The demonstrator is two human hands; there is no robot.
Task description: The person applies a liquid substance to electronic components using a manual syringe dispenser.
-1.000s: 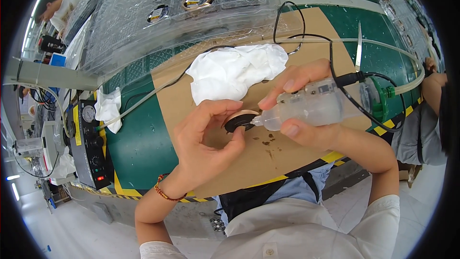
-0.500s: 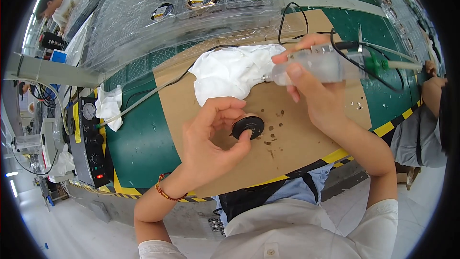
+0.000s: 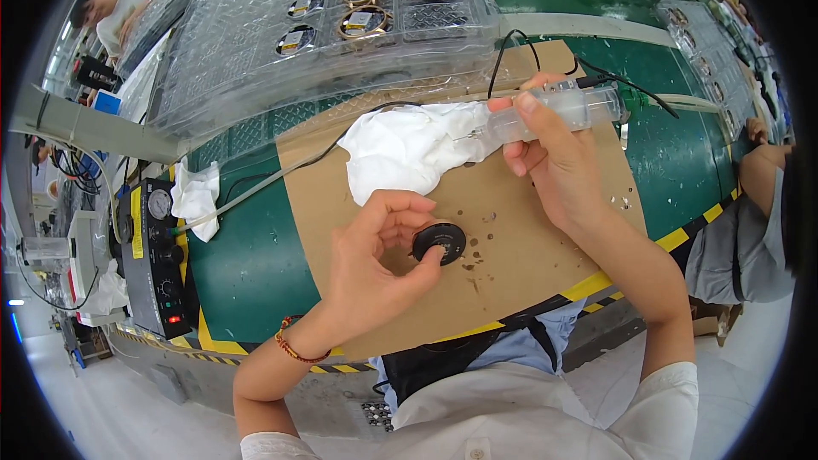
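Between thumb and fingers, my left hand (image 3: 375,260) grips a small round black disc-shaped part (image 3: 440,243), tilted above the brown cardboard sheet (image 3: 511,277). My right hand (image 3: 554,149) is closed around a clear, milky dispensing syringe (image 3: 554,113) with a thin needle tip pointing left. That tip is over or touching a crumpled white cloth (image 3: 400,149); which, I cannot tell. A black cable runs up to the syringe's back end. Dark spots (image 3: 477,254) mark the cardboard to the right of the disc.
A black dispenser box (image 3: 153,255) with a gauge stands left, beside another white cloth (image 3: 196,196). Clear plastic trays (image 3: 366,60) of round parts are stacked at the back. Yellow-black tape (image 3: 588,284) lines the green table's front edge. Two other people are at the far left and right.
My right hand has moved slightly left with the syringe, bringing its needle further over the white cloth. The view has shifted a little. My left hand still holds the disc.
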